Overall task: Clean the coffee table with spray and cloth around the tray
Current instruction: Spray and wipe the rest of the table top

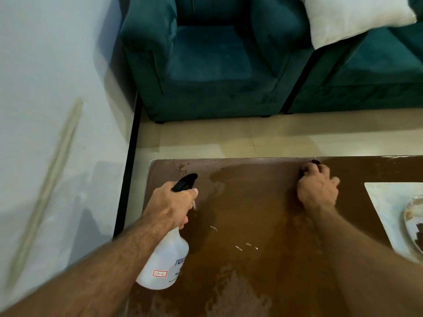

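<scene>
Coffee table (251,202) fills my lower view, wet; my left hand (170,204) grips the spray bottle (164,259) at nine o'clock, right hand (317,191) presses the dark cloth (314,162), scrubbing at one o'clock, clear of the tray (384,202).

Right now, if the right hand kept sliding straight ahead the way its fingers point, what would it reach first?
The right hand, pressing a dark cloth near the far edge of the brown coffee table, would probably run off that edge first. Beyond lie the pale tiled floor and, further on, the teal velvet sofa.
</scene>
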